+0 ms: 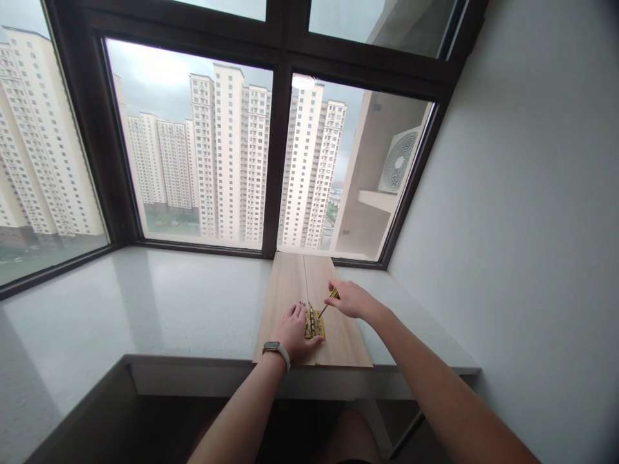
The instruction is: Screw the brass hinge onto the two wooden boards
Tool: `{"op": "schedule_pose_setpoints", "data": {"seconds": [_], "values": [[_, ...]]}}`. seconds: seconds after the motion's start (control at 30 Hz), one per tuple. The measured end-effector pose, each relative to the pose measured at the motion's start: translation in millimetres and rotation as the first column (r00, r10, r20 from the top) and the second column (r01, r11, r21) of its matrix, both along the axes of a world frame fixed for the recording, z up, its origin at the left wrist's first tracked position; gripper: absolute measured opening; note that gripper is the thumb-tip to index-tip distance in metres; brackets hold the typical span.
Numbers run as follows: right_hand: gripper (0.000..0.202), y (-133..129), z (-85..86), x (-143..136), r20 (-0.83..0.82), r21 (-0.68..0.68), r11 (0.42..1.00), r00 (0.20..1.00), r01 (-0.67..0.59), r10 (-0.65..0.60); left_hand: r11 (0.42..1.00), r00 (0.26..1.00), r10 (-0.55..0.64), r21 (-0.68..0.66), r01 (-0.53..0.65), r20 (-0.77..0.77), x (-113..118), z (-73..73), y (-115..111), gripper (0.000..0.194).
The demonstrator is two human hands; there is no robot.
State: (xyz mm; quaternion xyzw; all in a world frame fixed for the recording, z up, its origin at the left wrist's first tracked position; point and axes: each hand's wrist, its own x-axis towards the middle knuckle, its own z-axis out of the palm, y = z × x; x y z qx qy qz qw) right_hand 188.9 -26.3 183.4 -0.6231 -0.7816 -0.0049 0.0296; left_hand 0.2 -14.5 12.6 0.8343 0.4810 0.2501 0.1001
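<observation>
A brass-coloured hinge (316, 325) lies across the seam between two pale wooden boards (341, 341). My left hand (296, 334) rests on the left part of the hinge, thumb stretched along its near edge and fingers laid flat, so part of the metal is hidden. In my right hand (351, 299) is a screwdriver with a yellow and black handle (334, 294). Its thin shaft slants down and left, and the tip meets the hinge's right leaf. Several small dark pieces, perhaps screws (304, 303), show just beyond the hinge; they are too small to make out.
The boards lie on a pale window counter (203, 309), reaching from its front edge back to the dark window frame (276, 161). A white wall (532, 180) bounds the right side. Below the counter edge is a dark recess (164, 419) with my legs in it.
</observation>
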Motion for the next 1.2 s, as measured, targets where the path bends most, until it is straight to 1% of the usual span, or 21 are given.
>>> {"op": "schedule_pose_setpoints", "data": {"seconds": [0.13, 0.2, 0.3, 0.43, 0.53, 0.67, 0.73, 0.8, 0.87, 0.93, 0.97, 1.1, 1.2], "values": [[0.059, -1.1, 4.1, -3.0, 0.108, 0.046, 0.988, 0.982, 0.15, -0.154, 1.0, 1.0, 0.001, -0.004, -0.001, 0.009, 0.1, 2.2, -1.2, 0.101], [0.067, -1.4, 6.2, -3.8, 0.146, 0.042, 0.98, 0.969, 0.195, -0.199, 1.0, 1.0, -0.004, -0.011, 0.004, 0.012, 0.4, 2.7, -1.3, 0.101], [0.068, -2.2, 7.7, -3.7, 0.172, 0.045, 0.973, 0.958, 0.226, -0.23, 1.0, 1.0, -0.006, -0.019, 0.006, 0.01, 0.6, 2.7, -0.9, 0.102], [0.066, -2.6, 6.5, -2.3, 0.163, 0.054, 0.97, 0.956, 0.237, -0.243, 1.0, 1.0, -0.004, -0.008, 0.004, 0.008, 0.6, 2.3, -0.6, 0.102], [0.057, -1.1, 4.2, -0.8, 0.138, 0.05, 0.976, 0.966, 0.211, -0.216, 1.0, 1.0, -0.002, -0.006, 0.002, 0.01, 0.5, 2.5, -1.1, 0.101], [0.043, 2.2, 1.2, 1.6, 0.095, 0.031, 0.99, 0.985, 0.14, -0.143, 1.0, 1.0, 0.01, -0.002, -0.01, 0.0, 0.2, 2.3, -1.2, 0.101], [0.034, 3.1, 0.4, 2.5, 0.058, 0.012, 0.996, 0.994, 0.089, -0.09, 1.0, 1.0, 0.013, 0.005, -0.013, -0.006, -0.1, 1.4, -0.6, 0.101], [0.024, 2.6, -0.1, 2.8, 0.001, -0.026, 1.0, 1.0, 0.012, -0.012, 1.0, 1.0, 0.014, 0.012, -0.014, -0.01, -0.3, 0.0, 0.3, 0.102], [0.022, 1.1, -0.2, 2.2, -0.055, -0.064, 0.996, 0.997, -0.056, 0.052, 1.0, 1.0, 0.014, 0.018, -0.013, -0.012, -0.5, -1.1, 1.1, 0.102], [0.029, -0.9, 0.2, 0.8, -0.066, -0.071, 0.995, 0.996, -0.067, 0.062, 1.0, 1.0, 0.011, 0.023, -0.011, -0.006, -0.6, -1.5, 1.4, 0.102], [0.035, -1.8, 0.7, -0.1, -0.046, -0.057, 0.998, 0.998, -0.04, 0.038, 1.0, 1.0, 0.007, 0.022, -0.007, -0.003, -0.6, -1.4, 1.3, 0.102], [0.056, -3.6, 3.6, -4.1, 0.087, 0.045, 0.992, 0.989, 0.119, -0.123, 1.0, 1.0, 0.0, 0.014, 0.0, 0.005, -0.1, 1.2, -0.2, 0.103], [0.069, -3.3, 4.9, -4.8, 0.134, 0.072, 0.978, 0.97, 0.194, -0.202, 1.0, 1.0, 0.001, 0.017, -0.001, -0.003, 0.4, 3.0, -1.5, 0.102]]}}
